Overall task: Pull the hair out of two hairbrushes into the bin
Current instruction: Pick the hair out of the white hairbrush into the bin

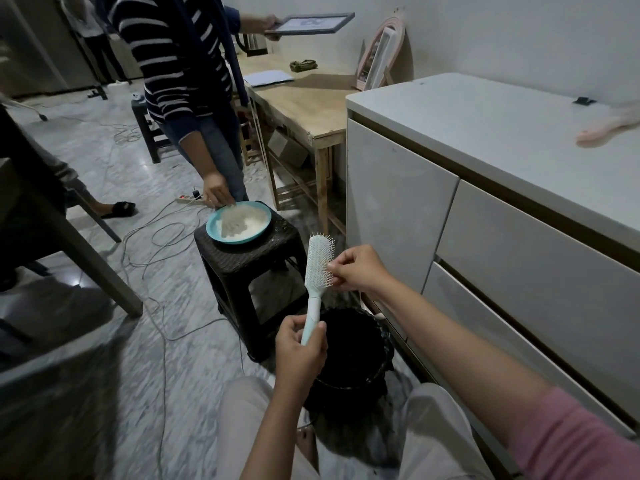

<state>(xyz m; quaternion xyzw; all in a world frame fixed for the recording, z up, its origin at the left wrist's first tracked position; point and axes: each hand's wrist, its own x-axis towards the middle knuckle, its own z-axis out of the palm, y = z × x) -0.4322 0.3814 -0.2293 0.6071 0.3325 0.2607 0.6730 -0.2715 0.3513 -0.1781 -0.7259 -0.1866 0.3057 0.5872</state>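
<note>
I see a grey marbled floor (104, 161) crossed by loose cables (156, 233), a plain white wall (485, 29), a white cabinet (485, 188) with drawers on my right, a wooden counter (304, 98) behind it, and dim light overall.

Floor (166, 306): grey marbled tile. Directly on it: black bin (349, 351), dark woven stool (249, 271) just beside the bin, white cabinet (485, 202), wooden table (304, 105), loose cables (156, 237), power strip (192, 199). Stool top carries a blue plate (239, 221). Table carries white papers (268, 77).
</note>
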